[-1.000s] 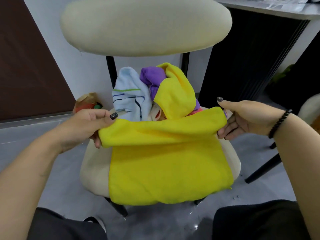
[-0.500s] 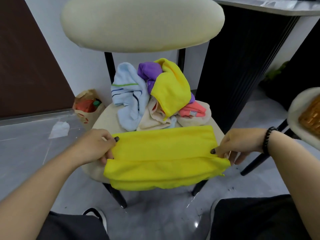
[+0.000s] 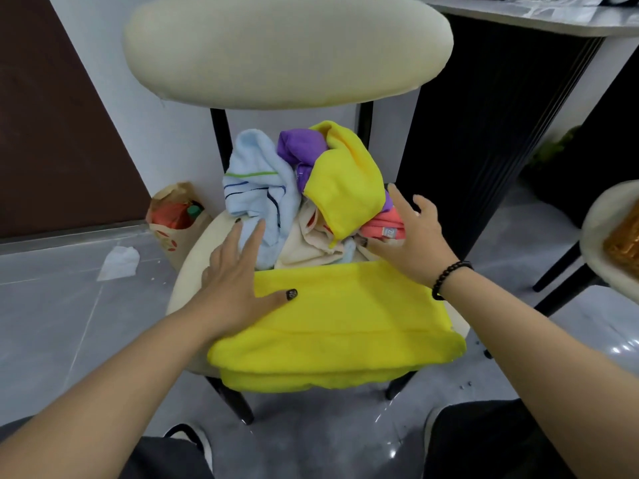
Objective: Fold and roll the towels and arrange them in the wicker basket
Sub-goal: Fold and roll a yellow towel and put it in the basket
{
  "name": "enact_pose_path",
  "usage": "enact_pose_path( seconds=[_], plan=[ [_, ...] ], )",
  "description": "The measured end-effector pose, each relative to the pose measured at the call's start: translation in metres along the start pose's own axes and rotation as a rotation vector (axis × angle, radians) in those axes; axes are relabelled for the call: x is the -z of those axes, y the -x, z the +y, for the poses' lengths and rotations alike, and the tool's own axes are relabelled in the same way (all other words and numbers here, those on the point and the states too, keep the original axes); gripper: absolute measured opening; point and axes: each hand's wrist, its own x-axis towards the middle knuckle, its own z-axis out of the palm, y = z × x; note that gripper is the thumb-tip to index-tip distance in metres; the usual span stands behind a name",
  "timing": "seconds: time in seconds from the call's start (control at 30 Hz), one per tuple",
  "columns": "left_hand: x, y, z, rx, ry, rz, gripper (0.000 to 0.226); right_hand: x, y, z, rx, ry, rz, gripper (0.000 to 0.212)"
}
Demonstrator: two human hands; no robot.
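On folded yellow towel (image 3: 345,316), left hand (image 3: 235,281) flat

No legible text anywhere

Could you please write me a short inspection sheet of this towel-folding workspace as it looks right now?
Surface: cream chair seat, padded backrest above.
Job's things: folded yellow towel lies flat at the seat's front, its edge hanging over; behind it an unfolded towel pile of light blue, purple, yellow, cream and coral; wicker basket only partly in view at right.
Clutter: paper bag and a white scrap on the floor.
Hands: left hand open, thumb on the yellow towel; right hand open, at the pile.
Cables: nothing seen.
Surroundings: grey floor, dark table base.
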Motion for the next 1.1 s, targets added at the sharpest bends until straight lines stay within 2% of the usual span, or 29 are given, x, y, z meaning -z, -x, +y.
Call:
enact_pose_path(
  seconds=[0.07, 0.17, 0.23, 0.3, 0.33, 0.4, 0.47, 0.53, 0.67, 0.83, 0.87, 0.93, 0.97, 1.03, 1.1],
  plan=[
    [0.001, -0.014, 0.002, -0.04, 0.04, 0.004, 0.11, -0.005, -0.014, -0.011, -0.001, 0.034, 0.013, 0.094],
    [0.011, -0.047, -0.001, 0.028, 0.221, 0.083, 0.113, -0.008, -0.048, -0.028, -0.106, 0.008, 0.058, 0.099],
    [0.017, -0.069, -0.008, 0.092, 0.305, 0.105, 0.113, -0.012, -0.08, -0.038, -0.228, 0.031, 0.028, 0.116],
    [0.017, -0.085, -0.013, 0.112, 0.246, 0.048, 0.095, -0.02, -0.109, -0.046, -0.226, 0.01, -0.081, 0.133],
    [0.014, -0.091, -0.012, 0.097, 0.193, 0.024, 0.079, -0.026, -0.121, -0.047, -0.187, -0.063, -0.131, 0.133],
    [0.006, -0.098, -0.007, 0.014, 0.13, 0.055, 0.048, -0.04, -0.141, -0.045, -0.126, -0.224, -0.21, 0.111],
    [0.007, -0.102, -0.001, -0.04, 0.156, 0.074, 0.036, -0.045, -0.156, -0.041, -0.078, -0.26, -0.271, 0.095],
    [0.016, -0.103, 0.001, -0.072, 0.268, -0.01, 0.028, -0.046, -0.164, -0.033, -0.042, -0.215, -0.354, 0.089],
    [0.023, -0.105, 0.001, -0.185, 0.455, -0.205, 0.046, -0.03, -0.166, -0.036, 0.167, 0.203, -0.479, 0.063],
    [0.007, -0.107, 0.027, -0.236, 0.522, -0.287, 0.056, -0.011, -0.198, -0.038, 0.147, 0.378, -0.606, 0.07],
    [0.005, -0.107, 0.032, -0.234, 0.563, -0.313, 0.062, -0.011, -0.209, -0.037, 0.148, 0.445, -0.604, 0.064],
    [0.0, -0.11, 0.042, -0.26, 0.585, -0.347, 0.069, -0.015, -0.223, -0.044, 0.172, 0.661, -0.61, 0.027],
    [-0.002, -0.112, 0.046, -0.281, 0.575, -0.355, 0.069, -0.017, -0.227, -0.051, 0.19, 0.735, -0.606, 0.015],
    [0.004, -0.116, 0.052, -0.3, 0.577, -0.31, 0.061, -0.023, -0.23, -0.066, 0.296, 0.8, -0.573, 0.009],
    [0.027, -0.121, 0.052, -0.388, 0.457, -0.018, 0.044, -0.03, -0.232, -0.074, 0.363, 0.825, -0.576, 0.003]
  ],
)
